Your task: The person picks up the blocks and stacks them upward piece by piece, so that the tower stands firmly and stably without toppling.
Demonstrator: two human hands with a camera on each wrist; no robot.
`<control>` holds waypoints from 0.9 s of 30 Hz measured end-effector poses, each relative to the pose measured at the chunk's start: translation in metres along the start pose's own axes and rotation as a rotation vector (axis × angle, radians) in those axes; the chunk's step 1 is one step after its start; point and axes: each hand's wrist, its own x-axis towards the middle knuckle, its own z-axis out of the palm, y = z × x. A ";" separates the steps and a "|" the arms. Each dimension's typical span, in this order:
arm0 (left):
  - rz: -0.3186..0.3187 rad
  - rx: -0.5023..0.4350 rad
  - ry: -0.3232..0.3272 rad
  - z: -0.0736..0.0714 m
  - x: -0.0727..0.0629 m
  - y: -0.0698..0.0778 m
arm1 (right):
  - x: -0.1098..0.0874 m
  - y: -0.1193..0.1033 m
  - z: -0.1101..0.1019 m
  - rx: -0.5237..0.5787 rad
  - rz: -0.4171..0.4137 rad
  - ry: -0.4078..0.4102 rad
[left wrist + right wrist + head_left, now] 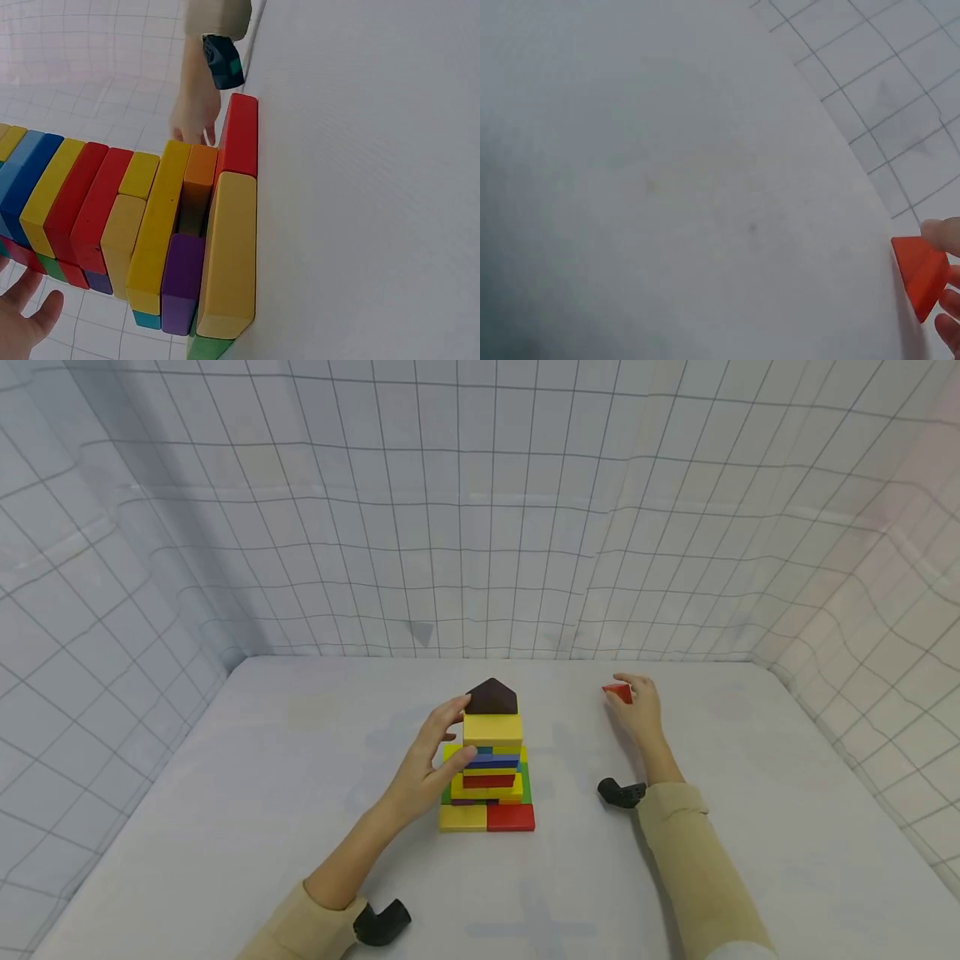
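Note:
A tower of coloured wooden blocks point(492, 731) stands mid-table, with a dark roof-shaped block point(492, 697) on top. My left hand point(423, 768) is at the tower's left side, its index fingertip by the dark block and its thumb near the front of the upper layers. Whether these fingers press on the blocks I cannot tell. In the left wrist view, that hand point(22, 311) appears beside the upper layers with the fingers spread. To the right of the tower, my right hand point(640, 710) pinches a red triangular block point(922, 274) between thumb and fingers, close to the tabletop.
Flat yellow point(462, 818) and red point(512, 818) blocks form the tower's front base. A black wrist device point(621, 792) sits at the right cuff, another point(382, 922) at the left. White grid-patterned curtain point(480, 527) encloses the back and sides of the white table point(262, 793).

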 end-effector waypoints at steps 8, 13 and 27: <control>0.006 -0.008 -0.005 -0.001 0.000 -0.001 | -0.004 0.022 0.003 0.008 0.015 0.030; -0.005 -0.008 -0.010 -0.001 0.000 0.000 | -0.006 0.018 0.001 0.041 -0.051 0.029; -0.003 -0.011 -0.005 -0.001 0.000 0.000 | -0.032 -0.125 -0.031 0.417 -0.630 -0.261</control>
